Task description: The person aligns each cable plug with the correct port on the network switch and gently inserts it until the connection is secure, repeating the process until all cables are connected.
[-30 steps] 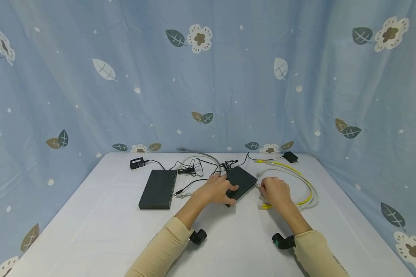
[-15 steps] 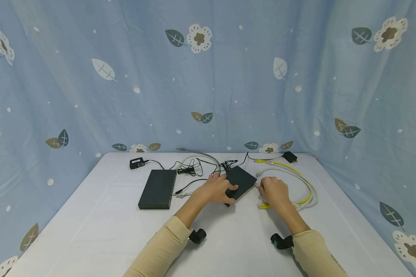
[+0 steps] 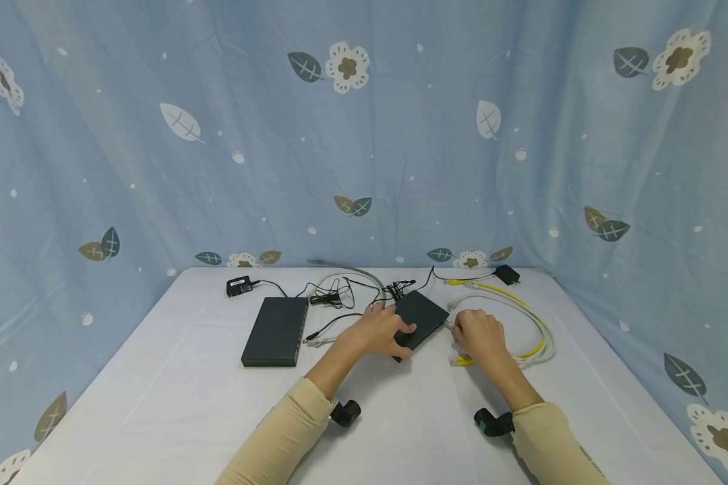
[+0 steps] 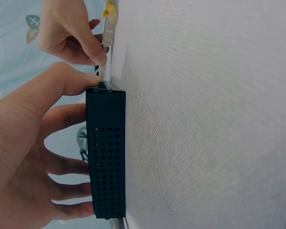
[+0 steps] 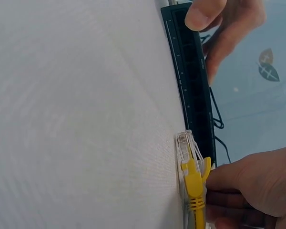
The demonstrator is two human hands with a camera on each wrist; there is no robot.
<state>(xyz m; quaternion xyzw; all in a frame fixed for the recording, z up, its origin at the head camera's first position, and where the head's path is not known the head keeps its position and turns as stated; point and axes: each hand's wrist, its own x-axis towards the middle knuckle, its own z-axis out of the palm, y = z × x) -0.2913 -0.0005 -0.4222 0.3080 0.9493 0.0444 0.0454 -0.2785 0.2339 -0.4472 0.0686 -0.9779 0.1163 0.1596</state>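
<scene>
A small black network switch (image 3: 423,315) lies at an angle on the table. My left hand (image 3: 376,335) grips it, with the thumb at one end of its port side and the fingers spread over it in the left wrist view. At the switch's right corner, my right hand (image 3: 480,333) pinches a pale network cable, its plug end (image 4: 102,71) against the port side. Whether the plug sits inside a port is hidden. Beside the right hand lies a yellow network cable (image 3: 542,329), its clear-tipped plug (image 5: 193,179) close to the ports in the right wrist view.
A larger black box (image 3: 277,331) stands to the left. Behind are a power adapter (image 3: 239,286), another adapter (image 3: 507,275), bundled black cords (image 3: 327,296) and a grey cable (image 3: 358,271). A black barrel plug (image 3: 311,337) lies between the boxes. A patterned curtain (image 3: 364,135) hangs behind.
Both hands stay in place on the switch and the cable. The head view has shifted very slightly; nothing else visibly differs.
</scene>
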